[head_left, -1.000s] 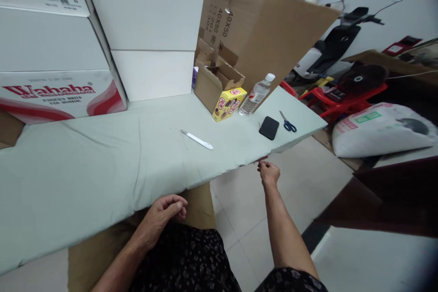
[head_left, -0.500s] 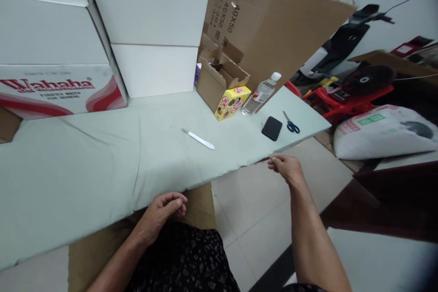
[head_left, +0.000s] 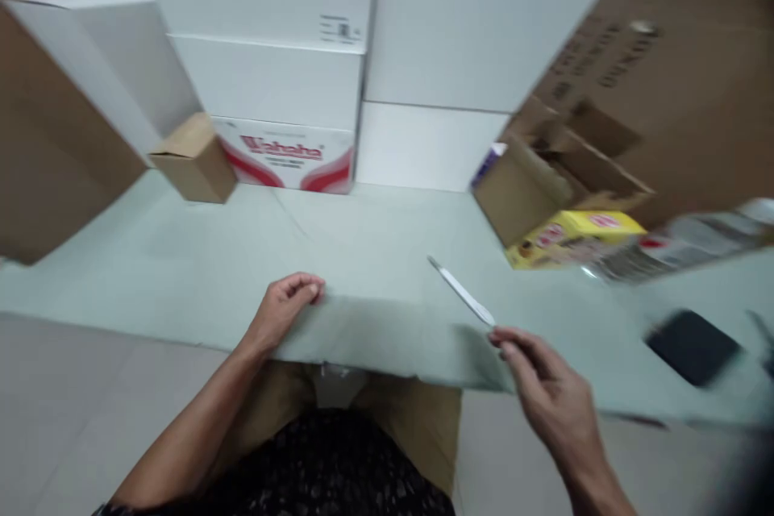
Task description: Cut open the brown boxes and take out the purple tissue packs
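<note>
A slim white craft knife [head_left: 463,292] with a grey blade end lies slanted on the pale green table cover. The thumb and fingertips of my right hand [head_left: 550,395] are closed at the near end of its handle. My left hand [head_left: 287,306] rests by the table's front edge, left of the knife. Its fingers are curled in towards the thumb, and nothing shows between them. Right of my right hand lies a black flat square object [head_left: 692,347], blurred. Scissors [head_left: 765,334] are partly visible at the right edge.
Behind stand a Wahaha carton [head_left: 290,157], white panels [head_left: 435,145] and a small brown box [head_left: 197,161]. At the right are an open cardboard box [head_left: 513,193], a yellow box [head_left: 574,238] and a clear bottle [head_left: 683,246]. A large cardboard sheet [head_left: 713,81] leans behind them.
The view has swung left. My right hand has moved from the table's front edge to the knife and closed on its handle end. My left hand has come up over the table edge, still curled.
</note>
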Demonstrator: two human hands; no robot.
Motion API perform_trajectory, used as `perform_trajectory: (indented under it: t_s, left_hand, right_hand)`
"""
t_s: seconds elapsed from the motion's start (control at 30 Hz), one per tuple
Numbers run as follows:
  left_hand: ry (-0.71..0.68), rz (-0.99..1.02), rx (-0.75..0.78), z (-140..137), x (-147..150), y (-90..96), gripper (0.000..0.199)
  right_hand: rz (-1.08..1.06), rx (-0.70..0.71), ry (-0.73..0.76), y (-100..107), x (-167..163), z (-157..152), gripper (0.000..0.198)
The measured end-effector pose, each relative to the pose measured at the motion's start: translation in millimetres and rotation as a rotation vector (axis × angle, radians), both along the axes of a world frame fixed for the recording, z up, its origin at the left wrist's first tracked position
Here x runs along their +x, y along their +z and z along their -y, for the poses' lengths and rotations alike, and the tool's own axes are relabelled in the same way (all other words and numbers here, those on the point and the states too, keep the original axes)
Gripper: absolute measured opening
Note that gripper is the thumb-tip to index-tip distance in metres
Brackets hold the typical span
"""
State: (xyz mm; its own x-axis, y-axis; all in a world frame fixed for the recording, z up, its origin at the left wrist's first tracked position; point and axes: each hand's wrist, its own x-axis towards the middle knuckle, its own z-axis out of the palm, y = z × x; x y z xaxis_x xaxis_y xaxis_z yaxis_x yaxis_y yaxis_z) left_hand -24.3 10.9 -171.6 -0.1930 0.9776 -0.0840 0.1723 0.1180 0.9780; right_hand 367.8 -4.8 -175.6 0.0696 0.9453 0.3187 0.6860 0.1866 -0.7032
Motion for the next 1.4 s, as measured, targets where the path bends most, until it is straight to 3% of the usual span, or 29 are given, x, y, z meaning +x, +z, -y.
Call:
perform_trajectory:
  t_s: [0.07, 0.13, 0.27, 0.37, 0.47, 0.57, 0.67, 0.77, 0.83, 0.97, 1.07, 1.17, 1.23, 1.3, 1.4]
  left_hand:
    - [0.191, -0.096, 0.066, -19.9, -43.1, 5.0, 0.04]
    - [0.369, -0.189, 0.119, -43.0, -88.1, 11.0, 0.046]
    - [0.649, -0.353, 0.181, -98.4, -170.1, 28.9, 0.081]
    - [0.721, -0.425, 0.193, -141.1, -211.1, 41.0, 0.107]
    - [0.751, -0.522, 0.111, -177.9, -233.6, 47.4, 0.127]
    - [0.764, -0.624, -0.05, -203.3, -248.2, 51.6, 0.133]
    - [0.758, -0.639, -0.112, -210.8, -258.8, 56.8, 0.127]
    - [0.764, -0.657, -0.092, -195.2, -261.6, 59.2, 0.114]
    - [0.779, -0.676, -0.074, -170.7, -259.8, 55.7, 0.11]
    - [0.794, -0.753, 0.019, -92.3, -258.6, 33.9, 0.109]
    - [0.701, -0.791, 0.112, -25.9, -259.0, 16.8, 0.114]
    - [0.496, -0.802, 0.112, 22.2, -246.5, 12.2, 0.11]
    - [0.328, -0.801, 0.145, 36.8, -227.3, 15.3, 0.105]
    - [0.138, -0.791, 0.216, 37.0, -202.0, 19.4, 0.101]
    - [-0.154, -0.711, 0.281, 16.4, -162.1, 22.3, 0.104]
  right_hand:
    - [0.157, 0.089, 0.224, -21.4, -43.0, -24.2, 0.033]
    - [0.346, 0.204, 0.268, -38.8, -75.0, -49.8, 0.041]
    - [0.656, 0.288, 0.008, -56.7, -91.9, -94.5, 0.055]
    - [0.741, 0.322, -0.166, -66.8, -79.1, -110.9, 0.058]
    - [0.758, 0.399, -0.24, -78.8, -67.0, -115.4, 0.063]
    - [0.782, 0.458, -0.256, -86.0, -62.2, -117.3, 0.063]
    - [0.836, 0.478, -0.247, -86.4, -61.3, -119.8, 0.056]
    - [0.87, 0.485, -0.24, -84.2, -60.1, -120.8, 0.05]
    - [0.866, 0.496, -0.257, -82.8, -59.0, -119.9, 0.048]
    - [0.834, 0.479, -0.266, -77.9, -59.2, -115.9, 0.049]
    - [0.785, 0.402, -0.261, -72.2, -63.1, -113.0, 0.054]
    - [0.716, 0.296, -0.245, -66.5, -64.8, -110.5, 0.061]
    - [0.673, 0.207, -0.248, -63.0, -60.8, -108.3, 0.068]
    - [0.637, 0.109, -0.267, -59.4, -51.6, -104.9, 0.074]
    - [0.58, -0.043, -0.316, -52.9, -32.2, -96.5, 0.081]
